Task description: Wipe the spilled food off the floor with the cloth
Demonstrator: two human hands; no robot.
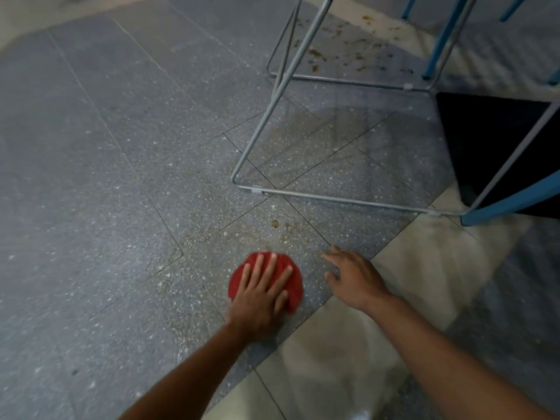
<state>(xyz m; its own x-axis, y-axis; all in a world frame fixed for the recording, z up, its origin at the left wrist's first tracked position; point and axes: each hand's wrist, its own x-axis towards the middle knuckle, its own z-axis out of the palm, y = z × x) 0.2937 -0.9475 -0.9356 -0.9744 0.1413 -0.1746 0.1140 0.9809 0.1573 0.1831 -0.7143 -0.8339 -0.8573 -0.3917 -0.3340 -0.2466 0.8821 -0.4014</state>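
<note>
Two bare forearms reach in from the bottom edge, nearest the lens. Left hand (260, 295) lies flat, palm down, fingers spread and pressing on the red cloth (291, 278), a crumpled, roughly round wad of soft fabric that shows around the fingers and past the thumb side. Right hand (353, 278) rests just beside it, apart from the cloth, open with fingers loosely curled and tips on or just above the floor (91, 177); it grips nothing.

Dark grey speckled tiles with thin joint lines make up most of the floor, while paler, smoother tiles run under the right forearm. Just beyond the cloth sits a small brown blob of spilled food (275, 224) with faint crumbs and a dull smear around it. Farther off, a second scatter of brown crumbs (333, 53) lies on the tiles inside a thin grey metal chair frame (333, 200), whose bent tubular rails rest on the floor. Blue legs (445, 37) stand behind it, and a dark rectangular panel (485, 140) occupies the right edge.
</note>
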